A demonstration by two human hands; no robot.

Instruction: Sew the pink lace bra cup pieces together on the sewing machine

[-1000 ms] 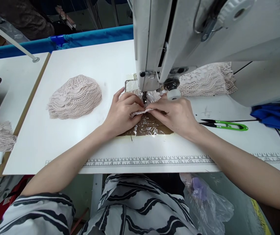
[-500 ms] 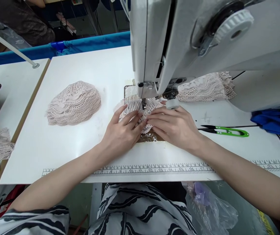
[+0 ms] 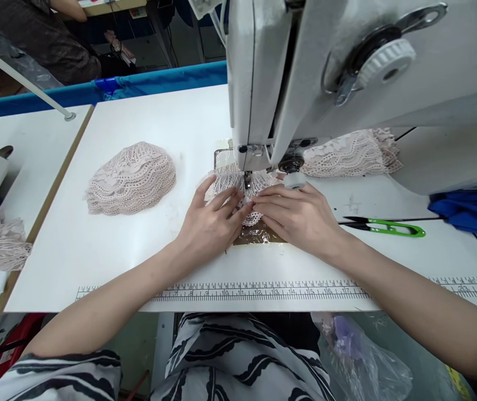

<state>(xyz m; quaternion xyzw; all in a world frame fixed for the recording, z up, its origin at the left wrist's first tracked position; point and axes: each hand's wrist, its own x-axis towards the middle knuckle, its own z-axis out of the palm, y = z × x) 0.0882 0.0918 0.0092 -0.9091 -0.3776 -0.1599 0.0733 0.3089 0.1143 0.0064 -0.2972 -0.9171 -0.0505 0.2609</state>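
A pale pink lace piece (image 3: 226, 179) lies under the presser foot (image 3: 247, 179) of a sewing machine (image 3: 259, 72). My left hand (image 3: 213, 218) rests on the lace's left side with its fingers spread. From the right, my right hand (image 3: 294, 214) presses on the lace, its fingers close together and its fingertips nearly meeting those of my left hand. Whether the right fingertips pinch the fabric is hard to see. A layered stack of the same lace (image 3: 132, 179) sits to the left, and more lace (image 3: 353, 153) lies behind the machine head at right.
Green-handled snips (image 3: 392, 226) lie right of my right hand. Blue cloth (image 3: 461, 214) is at the far right. A ruler strip (image 3: 217, 292) runs along the table's front edge. Another lace bundle (image 3: 0, 242) is at far left. Part of a person (image 3: 42, 39) shows beyond the table.
The view has shifted slightly, so the table and stacks appear a little lower and further right. My hands keep nearly the same pose on the lace.
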